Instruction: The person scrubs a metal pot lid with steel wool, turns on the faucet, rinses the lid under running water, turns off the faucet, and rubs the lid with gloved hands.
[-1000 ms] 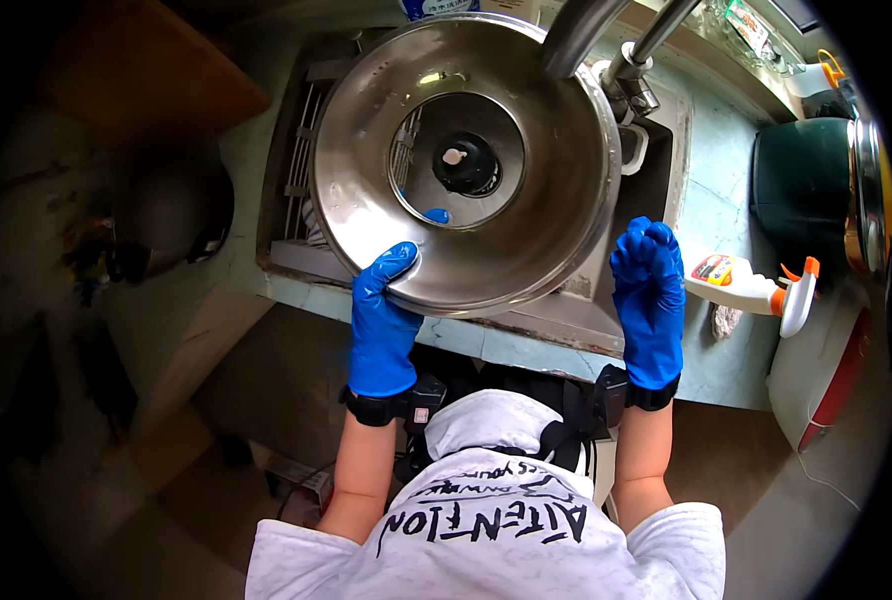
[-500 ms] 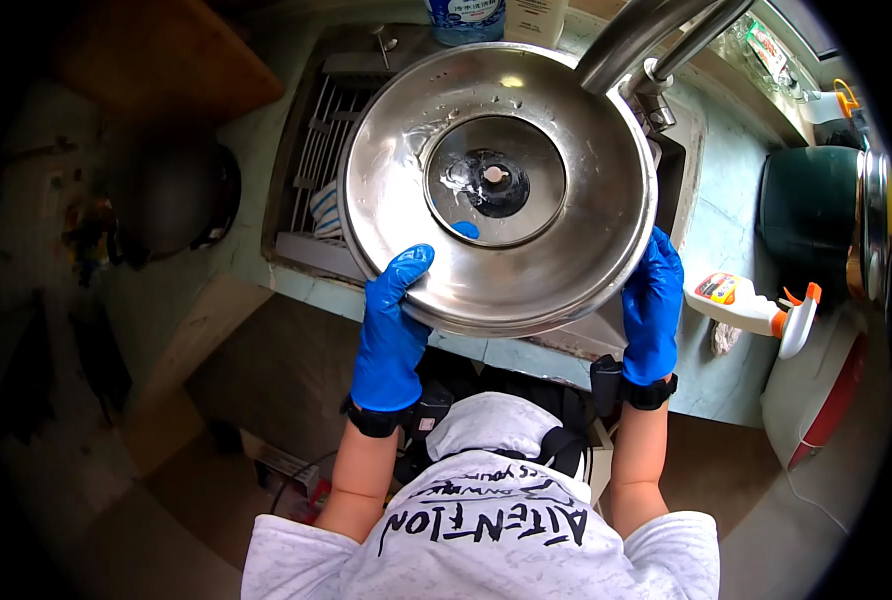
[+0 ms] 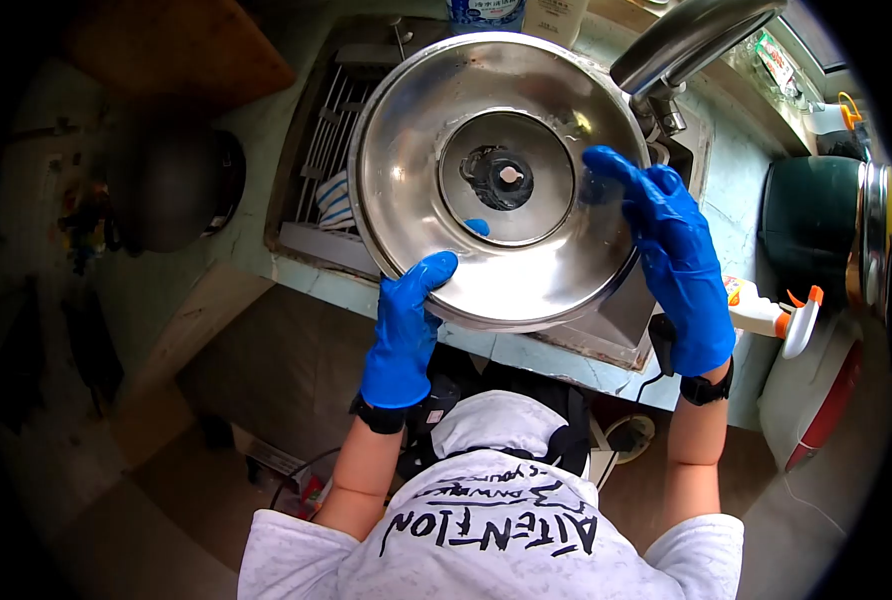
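- My left hand [image 3: 401, 335] grips the near left rim of the metal lid [image 3: 396, 200], thumb [image 3: 436, 267] on its inner face, fingers mostly hidden beneath.
- The lid spreads forward and rightward from that grip; being round, it gives me no long axis to follow.
- Its glass window [image 3: 551, 200] and central black fitting [image 3: 509, 178] lie ahead and right of my thumb, with the inner side facing up at me.
- My right hand [image 3: 681, 260] comes in over the lid's right side, the one nearer that edge; its fingers reach inward, loosely spread, and I see nothing in them. I cannot tell whether they touch the metal.
- Both forearms come up from my body, the left wrist below the rim, the right wrist outside it.
- Beyond my right fingertips, the faucet [image 3: 701, 45] angles in close by the lid's far right edge.
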Motion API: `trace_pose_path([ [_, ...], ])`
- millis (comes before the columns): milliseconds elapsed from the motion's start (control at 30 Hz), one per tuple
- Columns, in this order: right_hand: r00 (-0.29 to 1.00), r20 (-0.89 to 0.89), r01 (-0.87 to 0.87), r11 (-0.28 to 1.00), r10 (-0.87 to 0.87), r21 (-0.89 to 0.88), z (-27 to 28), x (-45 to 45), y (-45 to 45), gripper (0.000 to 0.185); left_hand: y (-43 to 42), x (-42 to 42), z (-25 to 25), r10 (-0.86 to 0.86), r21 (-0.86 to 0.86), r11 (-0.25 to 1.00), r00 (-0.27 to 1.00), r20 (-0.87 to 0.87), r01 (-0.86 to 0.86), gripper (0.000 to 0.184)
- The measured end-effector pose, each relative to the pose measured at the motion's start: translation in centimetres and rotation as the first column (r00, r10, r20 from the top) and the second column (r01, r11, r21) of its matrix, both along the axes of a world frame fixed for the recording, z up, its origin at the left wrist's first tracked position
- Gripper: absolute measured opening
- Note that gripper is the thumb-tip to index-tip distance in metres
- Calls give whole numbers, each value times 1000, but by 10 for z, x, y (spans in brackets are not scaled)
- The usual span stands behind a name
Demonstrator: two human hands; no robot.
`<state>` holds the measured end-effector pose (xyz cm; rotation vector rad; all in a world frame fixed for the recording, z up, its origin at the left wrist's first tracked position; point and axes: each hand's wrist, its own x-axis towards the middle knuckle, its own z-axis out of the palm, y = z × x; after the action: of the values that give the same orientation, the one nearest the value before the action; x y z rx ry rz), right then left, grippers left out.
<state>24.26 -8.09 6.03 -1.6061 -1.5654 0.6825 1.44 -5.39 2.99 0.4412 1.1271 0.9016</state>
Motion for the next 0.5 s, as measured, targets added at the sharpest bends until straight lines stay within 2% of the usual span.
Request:
trace_pose_path([
  [67, 902, 382, -192, 980, 199, -58, 13, -18, 15, 43, -2, -2, -6, -8, 33, 999, 1000, -24, 8, 30],
  [100, 892, 399, -215, 976, 210, -34, 14, -26, 17, 52, -3, -3, -9, -10, 65, 998, 999, -46, 13, 29],
  [133, 831, 500, -216, 970, 245, -116, 12, -30, 22, 53, -3, -3, -10, -11, 63, 998, 999, -43, 14, 29],
  [200, 743, 651, -211, 977, 157, 5, -1, -36, 34, 48, -2, -2, -12, -8, 72, 997, 999, 51, 4, 28],
  [233, 740, 654, -213, 977, 158, 5, -7, -36, 37, 48, -3, -3, -13, -6, 73, 997, 998, 55, 2, 28],
  [300, 672, 737, -238, 964, 73, 121, -15, -37, 43, 46, -5, -5, -14, -11, 103, 995, 999, -42, 15, 26],
  [433, 687, 719, -217, 974, 106, 64, -10, -45, 47, 45, -12, -12, -20, -52, 143, 987, 993, -102, 67, 20],
  [500, 704, 707, -225, 966, 71, 127, -15, -47, 49, 45, -13, -16, -25, -105, 210, 969, 987, -124, 129, 15],
])
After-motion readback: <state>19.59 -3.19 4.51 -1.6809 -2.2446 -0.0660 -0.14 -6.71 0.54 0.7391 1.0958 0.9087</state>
